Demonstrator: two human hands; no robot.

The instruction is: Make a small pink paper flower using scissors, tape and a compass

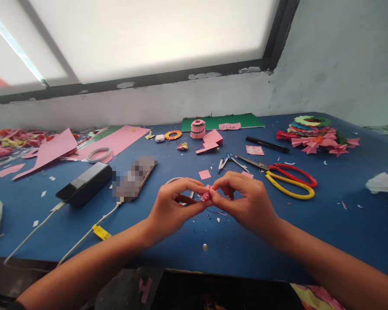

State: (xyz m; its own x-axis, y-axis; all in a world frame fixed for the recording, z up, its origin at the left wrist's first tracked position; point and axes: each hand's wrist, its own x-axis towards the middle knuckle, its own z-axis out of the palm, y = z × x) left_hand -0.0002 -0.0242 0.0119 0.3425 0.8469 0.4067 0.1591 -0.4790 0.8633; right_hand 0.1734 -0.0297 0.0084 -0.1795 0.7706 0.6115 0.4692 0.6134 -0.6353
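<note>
From the head camera, both hands meet above the front of the blue counter point(342, 232). The left hand point(171, 206) and right hand point(245, 202) each pinch a small folded pink paper piece point(206, 196) between thumb and fingertips, held just over the surface. Right behind the right hand lie red-and-yellow scissors point(287, 176) and a compass point(228, 161). A small pink square point(204, 174) sits just beyond the fingers. Left of the hands rests a black power bank point(84, 184) with white cables. Folded paper flowers point(317, 135) pile at far right. Nothing blocks the paper piece.
</note>
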